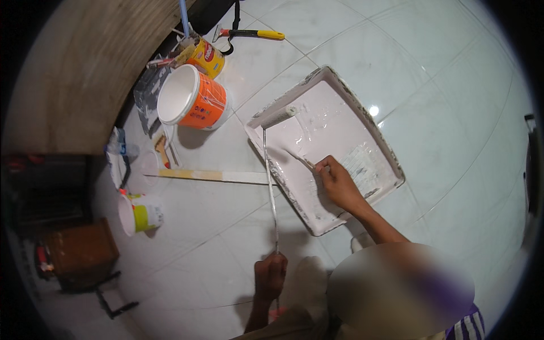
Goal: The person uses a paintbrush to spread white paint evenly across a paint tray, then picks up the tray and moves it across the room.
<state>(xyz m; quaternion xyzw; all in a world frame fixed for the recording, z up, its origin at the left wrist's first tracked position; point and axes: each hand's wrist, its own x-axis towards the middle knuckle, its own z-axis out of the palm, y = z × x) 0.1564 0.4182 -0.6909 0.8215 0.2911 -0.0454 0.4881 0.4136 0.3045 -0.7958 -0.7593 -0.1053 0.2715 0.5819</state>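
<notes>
Paint tray [359, 107] is set on the tiled floor [453, 85], ahead of both hands. Roller [280, 117] is laid at its far left end, its rod clenched by the left hand [271, 276]; probably best held steady. Thin tool [306, 162] is pinched by the right hand [338, 184]; short, even strokes seem advisable, splashes avoided.

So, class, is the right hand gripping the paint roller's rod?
No, the left hand grips the rod, while the right hand is over the paint tray.
</notes>
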